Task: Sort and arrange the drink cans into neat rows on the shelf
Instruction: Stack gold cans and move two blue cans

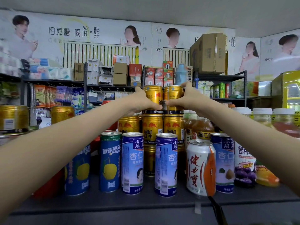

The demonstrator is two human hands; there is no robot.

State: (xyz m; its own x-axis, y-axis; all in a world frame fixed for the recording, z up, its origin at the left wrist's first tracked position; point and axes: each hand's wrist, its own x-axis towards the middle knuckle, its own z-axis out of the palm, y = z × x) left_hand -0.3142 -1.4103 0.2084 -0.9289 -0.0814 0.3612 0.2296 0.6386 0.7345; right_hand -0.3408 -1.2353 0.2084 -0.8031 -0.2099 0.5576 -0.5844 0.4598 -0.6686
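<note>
Two gold cans make the top tier of a stack at the centre of the frame: the left top can [153, 96] and the right top can [173, 96], side by side and upright. The left hand [142, 103] grips the first, thumb across its front and fingers [138, 90] curled round its far side. The right hand [188, 99] grips the second the same way. Each can stands over one of the lower gold cans [152, 127]; I cannot tell whether they are fully seated.

The step in hand looks like squaring this top pair on the stack. The next move likely calls for settling both rims onto the cans below, then loosening both grips gently so the column does not tip.

In front, on the dark shelf [113, 203], the row is mixed: a blue can [110, 161] with a yellow fruit, blue-and-white cans [132, 163] and a white can [200, 168] with red lettering. Loose gold cans [62, 114] stand at middle left, apart from the stack, and probably belong with it. Bottles [263, 117] line the right.
</note>
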